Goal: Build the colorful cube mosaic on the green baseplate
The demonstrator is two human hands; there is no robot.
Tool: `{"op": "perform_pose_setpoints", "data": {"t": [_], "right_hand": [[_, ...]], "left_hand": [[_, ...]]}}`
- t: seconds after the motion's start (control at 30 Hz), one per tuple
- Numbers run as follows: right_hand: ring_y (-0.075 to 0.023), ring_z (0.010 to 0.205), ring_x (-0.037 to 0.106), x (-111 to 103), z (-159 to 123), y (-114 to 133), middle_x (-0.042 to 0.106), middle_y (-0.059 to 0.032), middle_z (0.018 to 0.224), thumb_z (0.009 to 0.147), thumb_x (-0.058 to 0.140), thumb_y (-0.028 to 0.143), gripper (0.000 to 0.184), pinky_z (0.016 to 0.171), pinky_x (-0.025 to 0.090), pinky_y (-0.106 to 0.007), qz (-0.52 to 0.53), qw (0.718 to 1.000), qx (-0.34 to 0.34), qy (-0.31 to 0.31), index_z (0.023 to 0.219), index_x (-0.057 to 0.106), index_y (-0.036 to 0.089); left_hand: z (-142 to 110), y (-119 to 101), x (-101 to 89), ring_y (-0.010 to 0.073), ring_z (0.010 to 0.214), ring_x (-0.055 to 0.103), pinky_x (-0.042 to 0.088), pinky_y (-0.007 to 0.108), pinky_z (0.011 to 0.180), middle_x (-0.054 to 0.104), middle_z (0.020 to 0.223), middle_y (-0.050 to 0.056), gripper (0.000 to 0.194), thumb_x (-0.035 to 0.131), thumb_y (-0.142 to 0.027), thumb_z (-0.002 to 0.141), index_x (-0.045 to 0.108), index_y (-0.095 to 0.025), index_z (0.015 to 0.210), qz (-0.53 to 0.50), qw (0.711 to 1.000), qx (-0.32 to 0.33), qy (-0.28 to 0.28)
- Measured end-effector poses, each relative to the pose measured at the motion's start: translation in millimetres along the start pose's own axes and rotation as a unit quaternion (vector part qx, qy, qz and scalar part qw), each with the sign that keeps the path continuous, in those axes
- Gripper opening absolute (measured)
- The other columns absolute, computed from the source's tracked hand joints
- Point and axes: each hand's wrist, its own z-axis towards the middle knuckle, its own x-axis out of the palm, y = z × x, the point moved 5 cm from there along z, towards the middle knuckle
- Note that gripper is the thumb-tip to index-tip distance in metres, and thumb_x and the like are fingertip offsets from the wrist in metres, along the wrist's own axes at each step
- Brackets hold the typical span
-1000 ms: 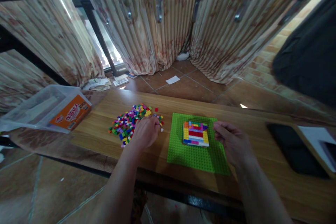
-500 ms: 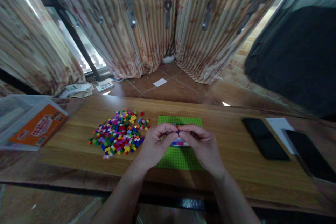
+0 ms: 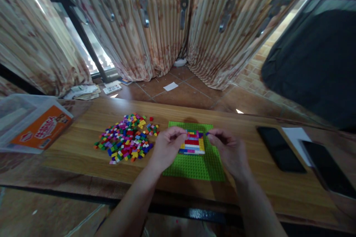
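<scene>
Taking the green plate (image 3: 191, 172) as the middle of the dial, a flat block of coloured bricks (image 3: 192, 144) sits on it, toward 12 o'clock. The left hand (image 3: 167, 150) is at the block's 9 o'clock side, its grip narrow, thumb and finger almost meeting; I cannot tell whether a brick is between them. The right hand (image 3: 232, 153) has its grip closed on a small dark purple brick (image 3: 207, 133), just off the block at 2 o'clock.

The table (image 3: 250, 189) has a wood-grain top. A loose pile of bricks (image 3: 128, 141) spreads at 9 o'clock, and beyond it stands a clear plastic box (image 3: 27, 109) with an orange label (image 3: 43, 129). At 3 o'clock lies a black phone (image 3: 280, 149); a second phone (image 3: 329, 168), farther out, overlaps a white paper (image 3: 297, 137).

Past the table, brown floor tiles (image 3: 191, 96) carry a white sheet (image 3: 170, 86) toward 11 o'clock and stacked papers (image 3: 83, 92) at 10. Patterned curtains (image 3: 164, 37) hang at 12, a window (image 3: 91, 59) shows at 10, and a dark, bulky shape (image 3: 314, 66) fills 2 o'clock.
</scene>
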Motion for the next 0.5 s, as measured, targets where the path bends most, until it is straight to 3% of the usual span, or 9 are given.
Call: {"op": "perform_pose_setpoints", "data": {"t": [0.07, 0.17, 0.3, 0.5], "right_hand": [[-0.0174, 0.074, 0.064, -9.5, 5.5, -9.2, 0.071, -0.0023, 0.077, 0.072, 0.074, 0.037, 0.019, 0.074, 0.050, -0.032, -0.037, 0.999, 0.009, -0.018, 0.080, 0.072, 0.020], [-0.0184, 0.075, 0.064, -9.6, 7.8, -17.3, 0.072, -0.0031, 0.079, 0.074, 0.070, 0.038, 0.020, 0.075, 0.050, -0.033, -0.078, 0.997, 0.021, 0.003, 0.082, 0.072, 0.020], [-0.0190, 0.076, 0.065, 2.0, 5.6, -16.4, 0.072, -0.0034, 0.080, 0.077, 0.067, 0.037, 0.018, 0.076, 0.050, -0.033, -0.120, 0.992, 0.011, 0.040, 0.081, 0.073, 0.020], [-0.0189, 0.076, 0.065, 7.6, 6.4, -16.2, 0.073, -0.0033, 0.081, 0.077, 0.066, 0.036, 0.018, 0.075, 0.050, -0.033, -0.127, 0.991, 0.005, 0.052, 0.081, 0.074, 0.021]], "left_hand": [[2.8, 5.2, -7.7, 0.0127, 0.071, 0.064, 0.049, 0.023, 0.068, 0.070, 0.076, 0.001, 0.009, 0.062, -0.021, 0.082, 0.068, -0.015, 0.081, 0.057, 0.998, -0.002, -0.036], [4.5, 9.9, -14.2, 0.0155, 0.076, 0.066, 0.051, 0.026, 0.072, 0.072, 0.083, 0.003, 0.011, 0.059, -0.019, 0.083, 0.069, -0.015, 0.088, 0.144, 0.987, -0.002, -0.064], [3.4, 10.8, -12.0, 0.0176, 0.080, 0.068, 0.052, 0.029, 0.076, 0.074, 0.088, 0.005, 0.015, 0.059, -0.018, 0.083, 0.069, -0.016, 0.093, 0.222, 0.974, -0.004, -0.049], [2.7, 12.4, -7.4, 0.0177, 0.080, 0.069, 0.054, 0.029, 0.074, 0.075, 0.090, 0.005, 0.015, 0.058, -0.015, 0.082, 0.068, -0.016, 0.093, 0.241, 0.970, -0.010, -0.016]]}}
